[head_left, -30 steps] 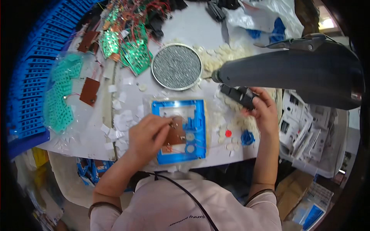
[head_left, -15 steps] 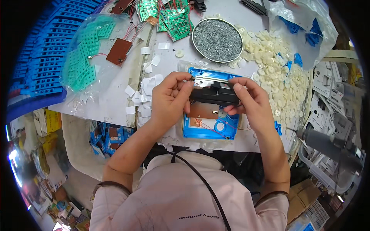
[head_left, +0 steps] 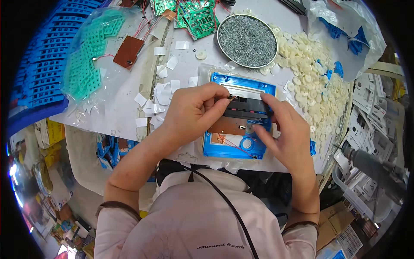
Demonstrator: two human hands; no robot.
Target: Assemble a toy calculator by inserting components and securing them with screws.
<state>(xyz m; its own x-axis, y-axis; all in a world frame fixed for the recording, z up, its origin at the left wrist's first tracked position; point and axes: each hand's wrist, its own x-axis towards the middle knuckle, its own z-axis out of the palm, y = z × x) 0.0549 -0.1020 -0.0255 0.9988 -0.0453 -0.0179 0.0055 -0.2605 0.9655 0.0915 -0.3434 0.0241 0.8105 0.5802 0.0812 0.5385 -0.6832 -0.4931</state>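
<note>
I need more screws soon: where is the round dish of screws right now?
In the head view the round dish of screws sits at the far middle of the table, beyond the blue frame, between green circuit boards and white plastic discs.

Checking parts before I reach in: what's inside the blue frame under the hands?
Inside the blue frame: a brown board, red wires, a black block held by both hands. The rest is covered by fingers.
</note>
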